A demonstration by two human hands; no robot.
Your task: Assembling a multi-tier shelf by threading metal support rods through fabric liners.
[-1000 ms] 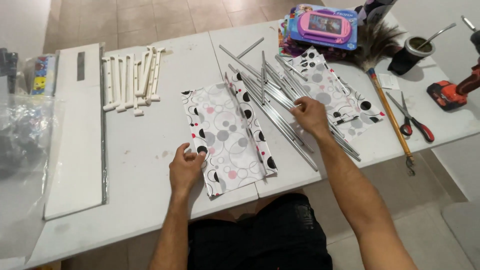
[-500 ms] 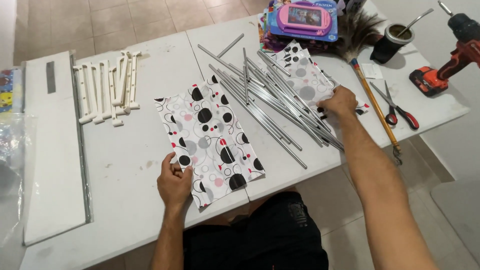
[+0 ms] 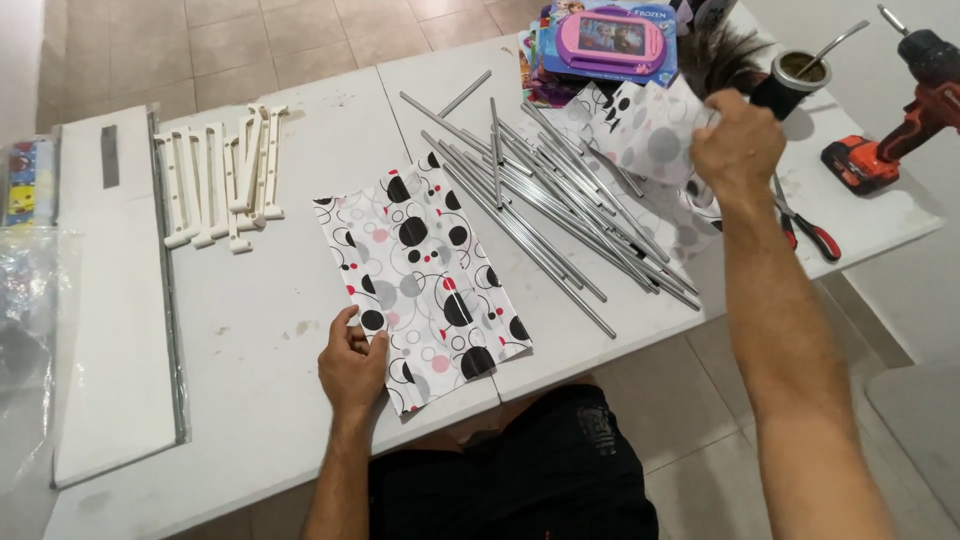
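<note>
A folded white fabric panel [image 3: 425, 265] with black, grey and red circles lies flat on the white table [image 3: 300, 120]. My left hand [image 3: 352, 365] presses on its near left corner. My right hand [image 3: 738, 145] is raised at the far right and grips the edge of a second patterned fabric piece [image 3: 640, 135], lifting it off the table. Several grey metal rods [image 3: 545, 195] lie in a loose heap between the two pieces, partly over the second one.
Several white plastic connector pieces [image 3: 215, 180] lie at the far left, beside a long white board [image 3: 110, 300]. A pink toy box [image 3: 610, 40], a cup with a metal straw [image 3: 795, 80], red-handled pliers [image 3: 808, 232] and a red drill [image 3: 895, 125] crowd the right end.
My right hand has moved right and up from the rods, taking hold of the second fabric piece and lifting it. My left hand stays on the first panel.
</note>
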